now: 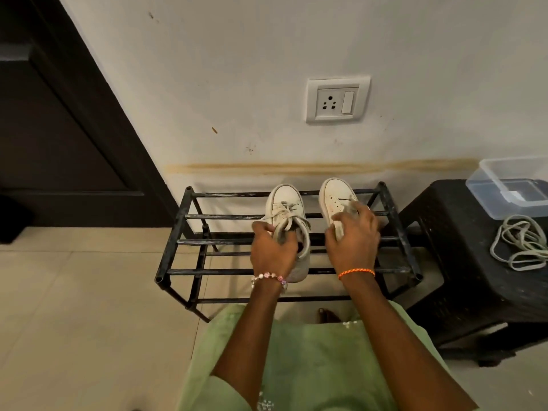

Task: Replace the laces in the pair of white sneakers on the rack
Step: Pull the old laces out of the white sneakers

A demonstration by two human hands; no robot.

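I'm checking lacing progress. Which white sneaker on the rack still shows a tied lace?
The left white sneaker, gripped by the left hand, shows a crossed, knotted lace; the right white sneaker shows bare eyelets.

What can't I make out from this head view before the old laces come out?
- Right white sneaker: its lacing sits under the right hand, which is motion-blurred, so the grip is unclear.
- Left white sneaker: tongue and heel are covered by the left hand.
- Clear plastic box on the black plastic stool: cut off by the right edge.
- Loose pale laces: partly cut off; count unclear.
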